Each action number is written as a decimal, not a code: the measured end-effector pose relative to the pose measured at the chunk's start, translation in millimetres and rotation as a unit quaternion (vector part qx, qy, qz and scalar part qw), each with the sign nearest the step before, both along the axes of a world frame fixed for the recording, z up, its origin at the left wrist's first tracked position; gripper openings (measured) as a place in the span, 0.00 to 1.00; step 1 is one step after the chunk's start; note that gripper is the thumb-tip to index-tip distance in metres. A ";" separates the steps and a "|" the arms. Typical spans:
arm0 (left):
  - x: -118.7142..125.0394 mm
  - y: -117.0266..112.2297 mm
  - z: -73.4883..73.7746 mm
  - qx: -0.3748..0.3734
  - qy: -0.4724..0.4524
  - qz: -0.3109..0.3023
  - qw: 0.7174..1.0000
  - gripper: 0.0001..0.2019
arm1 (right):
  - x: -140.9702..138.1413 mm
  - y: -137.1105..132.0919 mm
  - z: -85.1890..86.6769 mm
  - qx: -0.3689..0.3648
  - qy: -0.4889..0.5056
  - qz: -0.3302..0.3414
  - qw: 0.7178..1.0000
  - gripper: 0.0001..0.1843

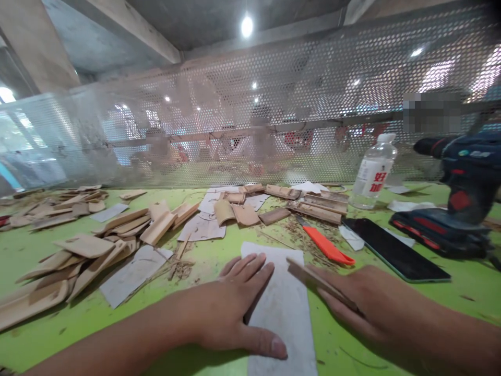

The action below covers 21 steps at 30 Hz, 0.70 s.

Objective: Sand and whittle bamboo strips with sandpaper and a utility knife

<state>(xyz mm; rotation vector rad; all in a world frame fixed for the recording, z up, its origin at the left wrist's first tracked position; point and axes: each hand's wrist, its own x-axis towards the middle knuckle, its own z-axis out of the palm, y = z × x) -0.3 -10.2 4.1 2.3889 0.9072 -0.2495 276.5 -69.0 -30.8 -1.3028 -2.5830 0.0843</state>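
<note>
White paper, long, flat and smudgy, lay under the left hand, whose fingers were stretched out straight. Beside it, the right hand had fingers pinching a thin, brown wooden strip.

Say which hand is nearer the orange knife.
Right. The right hand is just on the near side of the orange knife; the left hand lies farther off, leftward, on white paper.
</note>
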 end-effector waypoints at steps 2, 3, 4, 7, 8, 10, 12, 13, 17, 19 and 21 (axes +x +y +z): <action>0.5 -0.2 1.2 -0.008 0.011 0.001 1.000 0.61 | -3.0 -3.5 3.5 -0.015 -0.015 0.037 0.999 0.23; 0.7 -0.4 1.7 -0.012 0.013 0.001 1.000 0.61 | -4.0 -5.9 4.2 -0.019 -0.021 0.055 0.998 0.23; 0.9 -0.5 2.2 -0.013 0.013 0.000 1.000 0.61 | -4.3 -7.7 4.3 -0.020 -0.025 0.062 0.998 0.23; 1.1 -0.6 2.6 -0.004 0.002 -0.001 1.000 0.60 | -1.4 -6.0 3.2 -0.017 -0.033 0.051 0.998 0.24; 1.1 -0.6 2.5 -0.002 -0.001 0.000 1.000 0.60 | -0.2 -3.9 3.1 -0.015 -0.037 0.038 0.998 0.24; 0.9 -0.6 2.5 -0.002 -0.003 0.001 1.000 0.60 | 0.6 -0.6 3.8 -0.014 -0.043 0.027 0.999 0.24; 0.8 -0.7 2.7 -0.006 0.004 0.000 1.000 0.60 | -1.0 -0.3 5.0 -0.023 -0.048 0.038 0.998 0.24; 0.7 -0.8 2.7 -0.008 0.008 -0.001 1.000 0.60 | -1.9 -0.9 5.4 -0.028 -0.049 0.048 0.997 0.24; 1.3 -0.7 2.9 -0.006 0.012 0.001 1.000 0.61 | -1.6 -1.2 4.7 -0.040 -0.055 0.038 0.997 0.25; 1.8 -0.2 3.3 -0.001 0.013 0.004 1.000 0.61 | -0.4 -1.3 4.3 -0.032 -0.062 0.021 0.997 0.26; 2.2 0.1 3.9 -0.003 0.022 0.003 1.000 0.61 | -1.1 -3.7 5.2 -0.028 -0.057 0.034 0.997 0.25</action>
